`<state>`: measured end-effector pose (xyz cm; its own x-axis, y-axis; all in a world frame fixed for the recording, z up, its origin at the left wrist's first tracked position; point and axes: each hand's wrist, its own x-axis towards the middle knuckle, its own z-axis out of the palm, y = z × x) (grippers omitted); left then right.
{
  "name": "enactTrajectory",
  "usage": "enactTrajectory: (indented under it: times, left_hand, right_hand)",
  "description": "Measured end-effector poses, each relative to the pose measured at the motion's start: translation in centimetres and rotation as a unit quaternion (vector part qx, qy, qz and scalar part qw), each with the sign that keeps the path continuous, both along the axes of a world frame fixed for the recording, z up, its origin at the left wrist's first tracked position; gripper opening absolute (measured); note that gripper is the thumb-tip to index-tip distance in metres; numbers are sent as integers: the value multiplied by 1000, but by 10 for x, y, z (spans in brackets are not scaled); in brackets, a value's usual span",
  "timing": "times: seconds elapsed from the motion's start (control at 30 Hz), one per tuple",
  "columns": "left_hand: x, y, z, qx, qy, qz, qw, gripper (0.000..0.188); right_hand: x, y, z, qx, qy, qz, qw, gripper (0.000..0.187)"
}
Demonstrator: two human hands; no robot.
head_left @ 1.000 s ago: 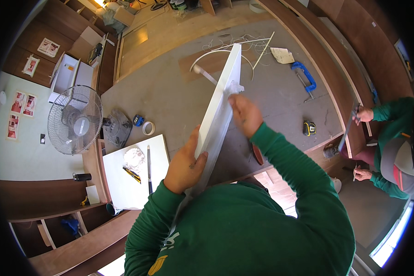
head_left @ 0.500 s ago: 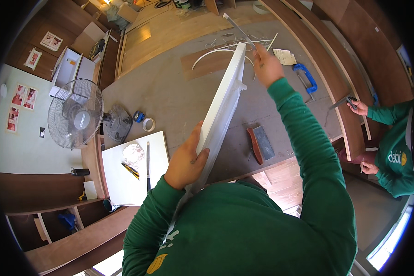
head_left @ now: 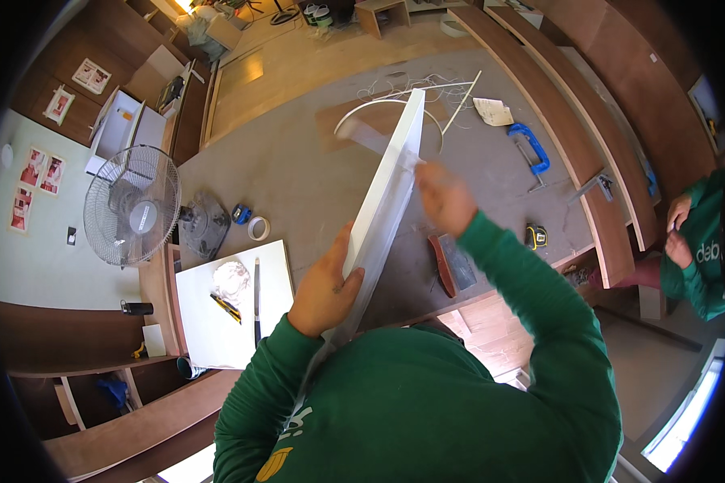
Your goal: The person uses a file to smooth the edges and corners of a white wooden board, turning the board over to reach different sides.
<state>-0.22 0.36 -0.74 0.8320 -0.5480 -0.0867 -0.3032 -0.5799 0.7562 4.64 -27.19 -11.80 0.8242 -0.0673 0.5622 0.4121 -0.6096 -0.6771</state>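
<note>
My left hand (head_left: 327,283) is closed around the lower part of a long white board (head_left: 385,181), which stands on edge and slants away from me. Thin, translucent film hangs along the board's right side. My right hand (head_left: 447,197), blurred by motion, is closed at the board's right side near its upper half. From it a slim, long tool that looks like a flat file (head_left: 364,135) reaches past the board's far side, smeared. A block with a reddish-brown side and a grey face (head_left: 451,266) lies on the grey worktable (head_left: 298,173), right of the board.
A blue clamp (head_left: 532,157), a yellow-black tape measure (head_left: 536,235) and curved white strips (head_left: 370,103) lie on the table. At left are a fan (head_left: 137,205), a tape roll (head_left: 258,228) and a white panel (head_left: 201,322) with a cutter. A co-worker's hands (head_left: 678,229) are at far right.
My right hand has drawn back and down toward me with the file, which now blurs. The co-worker has moved away from the long planks; a tape measure now lies on the table.
</note>
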Motion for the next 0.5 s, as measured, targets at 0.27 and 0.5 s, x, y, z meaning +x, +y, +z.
enactTrajectory:
  times: [0.27, 0.5]
  left_hand:
    - [-1, -4, 0, 4, 7, -13, 1000, 71]
    - [-3, -2, 1, -2, 9, -10, 1000, 71]
  right_hand:
    - [120, -72, 0, 196, 115, -137, 964, 18]
    - [126, -46, 0, 288, 92, -93, 949, 16]
